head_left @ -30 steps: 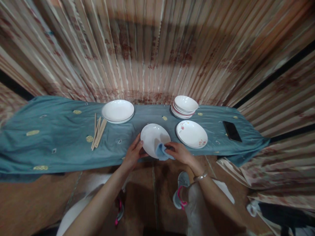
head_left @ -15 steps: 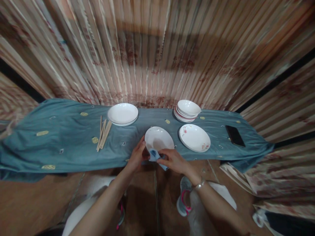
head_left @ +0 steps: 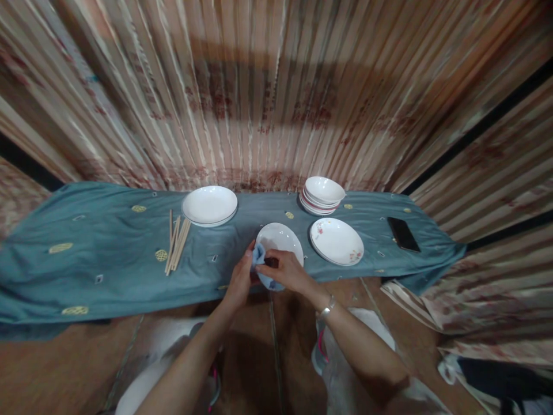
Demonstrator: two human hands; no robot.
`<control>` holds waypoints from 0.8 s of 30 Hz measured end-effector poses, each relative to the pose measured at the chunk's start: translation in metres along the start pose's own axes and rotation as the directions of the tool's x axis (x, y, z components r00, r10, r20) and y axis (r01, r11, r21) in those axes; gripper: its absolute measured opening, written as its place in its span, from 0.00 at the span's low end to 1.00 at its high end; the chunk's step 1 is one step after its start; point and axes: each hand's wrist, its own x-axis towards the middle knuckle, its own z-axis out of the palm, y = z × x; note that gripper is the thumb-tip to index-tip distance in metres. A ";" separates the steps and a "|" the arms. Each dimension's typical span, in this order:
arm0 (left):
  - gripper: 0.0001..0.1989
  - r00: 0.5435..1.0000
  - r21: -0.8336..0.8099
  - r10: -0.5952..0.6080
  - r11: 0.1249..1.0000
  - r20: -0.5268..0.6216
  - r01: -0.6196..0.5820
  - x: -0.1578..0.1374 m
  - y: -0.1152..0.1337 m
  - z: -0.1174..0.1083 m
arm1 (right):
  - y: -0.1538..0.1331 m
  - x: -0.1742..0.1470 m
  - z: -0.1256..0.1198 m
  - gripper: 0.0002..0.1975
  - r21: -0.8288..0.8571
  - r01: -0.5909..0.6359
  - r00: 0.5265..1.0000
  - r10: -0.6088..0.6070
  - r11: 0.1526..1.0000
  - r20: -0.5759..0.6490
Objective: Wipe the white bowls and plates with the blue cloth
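Note:
A white plate (head_left: 283, 237) is tilted toward me at the front edge of the cloth-covered table. My left hand (head_left: 241, 276) grips its left rim, with the fingers partly hidden beneath. Bunched against the plate's left rim is a light blue cloth (head_left: 258, 255), pinched in my right hand (head_left: 285, 270). Part of the cloth hangs down over the plate's near side. To the right of the plate lie stacked oval plates (head_left: 337, 241) with a red flower pattern.
White plates (head_left: 210, 204) are stacked at the back left, beside several wooden chopsticks (head_left: 177, 245). Behind the flowered plates stands a stack of bowls (head_left: 324, 190). A black phone (head_left: 404, 234) lies at the right on the blue-green tablecloth (head_left: 121, 248). Pleated curtains (head_left: 242, 104) hang behind.
My right hand has moved the cloth left and up along the plate's rim, from the near edge to the left side. The view has shifted slightly.

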 end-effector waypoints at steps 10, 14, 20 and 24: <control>0.28 1.000 0.010 0.000 1.000 0.000 0.000 0.005 -0.009 -0.002 | 0.006 0.032 0.006 0.16 0.100 -0.027 0.988 0.042 0.995 -0.151; 0.26 1.000 0.008 0.023 1.000 -0.011 -0.023 0.001 -0.006 0.002 | 0.007 0.037 0.006 0.16 0.106 -0.014 0.982 0.034 0.994 -0.185; 0.36 0.998 -0.013 -0.008 1.000 0.065 0.009 -0.003 -0.002 0.007 | 0.011 0.046 0.003 0.16 0.094 -0.078 0.977 0.095 0.993 -0.190; 0.50 0.997 -0.008 -0.039 0.999 0.071 0.040 -0.003 -0.001 0.007 | 0.020 0.054 0.001 0.18 0.057 -0.104 0.960 0.115 0.993 -0.255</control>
